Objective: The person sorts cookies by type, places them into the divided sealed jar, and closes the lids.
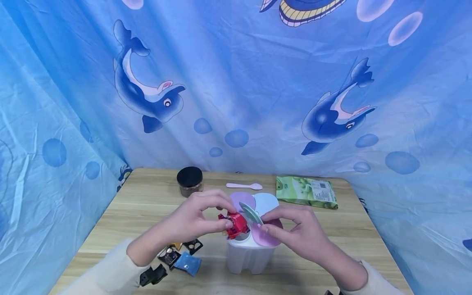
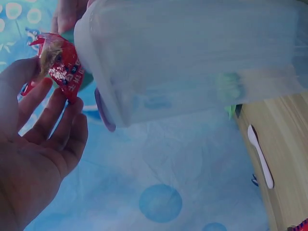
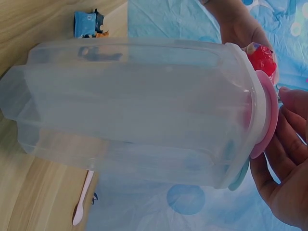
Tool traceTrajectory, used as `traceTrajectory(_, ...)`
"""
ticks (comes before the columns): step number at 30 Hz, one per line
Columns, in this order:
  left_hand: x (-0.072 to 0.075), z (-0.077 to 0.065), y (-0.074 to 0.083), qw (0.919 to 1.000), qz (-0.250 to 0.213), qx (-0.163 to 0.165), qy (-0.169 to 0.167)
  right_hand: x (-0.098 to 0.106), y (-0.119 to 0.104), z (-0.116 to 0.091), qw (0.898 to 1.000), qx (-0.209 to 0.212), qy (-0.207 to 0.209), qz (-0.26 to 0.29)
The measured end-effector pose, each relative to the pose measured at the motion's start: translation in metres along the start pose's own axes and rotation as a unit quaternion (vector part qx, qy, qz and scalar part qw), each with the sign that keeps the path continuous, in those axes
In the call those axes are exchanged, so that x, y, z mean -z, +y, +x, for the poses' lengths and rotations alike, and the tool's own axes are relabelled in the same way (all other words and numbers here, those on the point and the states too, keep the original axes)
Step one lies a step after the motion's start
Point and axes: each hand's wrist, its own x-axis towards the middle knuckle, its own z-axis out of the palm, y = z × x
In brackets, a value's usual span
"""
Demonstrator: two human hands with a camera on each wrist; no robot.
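Note:
A translucent container (image 1: 246,257) stands upright on the table, topped by round purple (image 1: 243,200), light blue and pink lids. My left hand (image 1: 200,217) pinches a red-wrapped snack packet (image 1: 237,224) between thumb and fingers, right at the mouth of the container's near-left compartment. White lettering and a see-through side of the packet (image 2: 67,67) show in the left wrist view. With thumb and fingertips my right hand (image 1: 295,229) holds the green lid (image 1: 251,213) tilted up over that mouth. In the right wrist view its fingers (image 3: 288,134) lie beside the pink lid (image 3: 267,115).
Several small packets, among them a blue one (image 1: 188,263) and black ones, lie left of the container. Along the back are a black-lidded jar (image 1: 189,182), a pale pink spoon (image 1: 244,186) and a green bag (image 1: 307,191). A blue dolphin-print curtain (image 1: 236,82) surrounds the wooden table (image 1: 140,213).

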Motion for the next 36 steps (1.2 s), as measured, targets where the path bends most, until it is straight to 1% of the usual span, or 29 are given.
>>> traceTrajectory(2,-0.004,0.001,0.002,1.0,0.006,-0.007,0.004,0.0,0.0,0.0,1.0,0.007,0.001,-0.001)
traceTrajectory(8,-0.01,0.003,0.007,0.9989,0.042,0.003,0.019,0.0,0.002,0.001,1.0,0.016,-0.001,-0.004)
traceTrajectory(10,-0.012,0.003,0.008,0.998,0.058,-0.012,0.02,0.0,0.002,0.002,1.0,0.012,-0.004,-0.003)
traceTrajectory(15,-0.013,0.002,0.007,0.9941,0.087,-0.063,0.016,0.0,0.002,0.003,1.0,0.009,-0.01,0.002)
traceTrajectory(17,-0.012,0.002,0.008,0.9914,0.105,-0.077,0.013,0.0,0.003,0.002,1.0,0.01,-0.011,0.002)
traceTrajectory(19,-0.011,0.001,0.009,0.9883,0.128,-0.083,0.003,0.0,0.004,0.002,1.0,0.01,-0.011,0.004)
traceTrajectory(21,-0.01,0.001,0.01,0.986,0.147,-0.079,-0.006,0.0,0.004,0.002,1.0,0.007,-0.012,0.002)
traceTrajectory(24,-0.011,0.001,0.011,0.9843,0.163,-0.067,-0.012,0.0,0.004,0.001,1.0,0.009,-0.013,-0.003)
traceTrajectory(26,-0.013,0.001,0.011,0.9841,0.166,-0.063,-0.008,0.0,0.004,0.001,1.0,0.007,-0.014,-0.007)
traceTrajectory(28,-0.015,0.003,0.01,0.9824,0.172,-0.072,-0.003,0.0,0.004,0.0,1.0,0.001,-0.013,-0.01)
traceTrajectory(30,-0.017,0.004,0.009,0.9783,0.19,-0.084,-0.001,0.0,0.004,0.0,1.0,-0.008,-0.01,-0.01)
traceTrajectory(33,-0.019,0.007,0.008,0.967,0.233,-0.103,-0.004,0.0,0.004,-0.001,1.0,-0.023,-0.005,-0.011)
traceTrajectory(36,-0.019,0.009,0.011,0.9567,0.273,-0.101,-0.015,0.0,0.004,-0.001,1.0,-0.025,-0.005,-0.009)
